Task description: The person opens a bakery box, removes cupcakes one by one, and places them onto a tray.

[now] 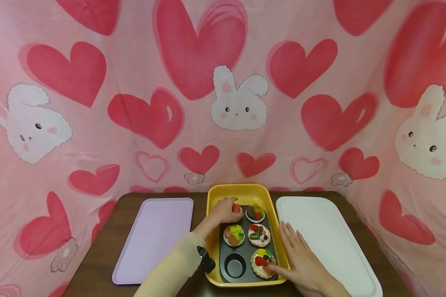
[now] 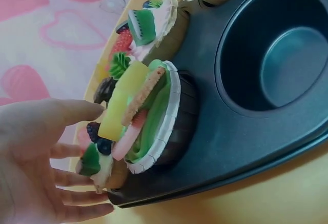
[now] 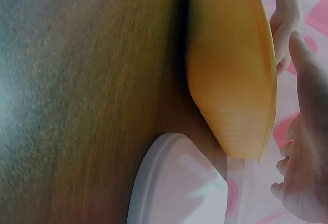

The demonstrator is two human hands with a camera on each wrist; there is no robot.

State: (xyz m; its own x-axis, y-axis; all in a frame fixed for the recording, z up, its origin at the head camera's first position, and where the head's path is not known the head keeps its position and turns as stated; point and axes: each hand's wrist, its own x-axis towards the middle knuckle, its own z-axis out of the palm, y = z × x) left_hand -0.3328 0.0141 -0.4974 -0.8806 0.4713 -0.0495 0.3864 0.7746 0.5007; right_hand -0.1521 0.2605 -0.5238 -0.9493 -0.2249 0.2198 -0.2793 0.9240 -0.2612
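Note:
My left hand [image 1: 224,210] reaches over a yellow tray [image 1: 212,272] to a toy cupcake [image 1: 236,208] at the far left of a dark muffin tin [image 1: 241,251]. In the left wrist view its thumb and fingers come round that berry-topped cupcake [image 2: 105,167], partly hiding it. Closer to me sits a green-creamed cupcake [image 1: 234,235] with yellow and pink pieces. My right hand [image 1: 306,262] lies along the tray's right rim, fingers straight. Its thumb reaches over to the strawberry-topped cupcake [image 1: 263,264] at the near right.
Two more cupcakes, one with dark and yellow fruit [image 1: 255,213] and one with pink cream [image 1: 259,235], fill the right column. The near-left cup [image 1: 235,266] is bare. A lilac tray [image 1: 156,239] lies left, a white tray [image 1: 330,235] right, on the brown table [image 1: 104,260].

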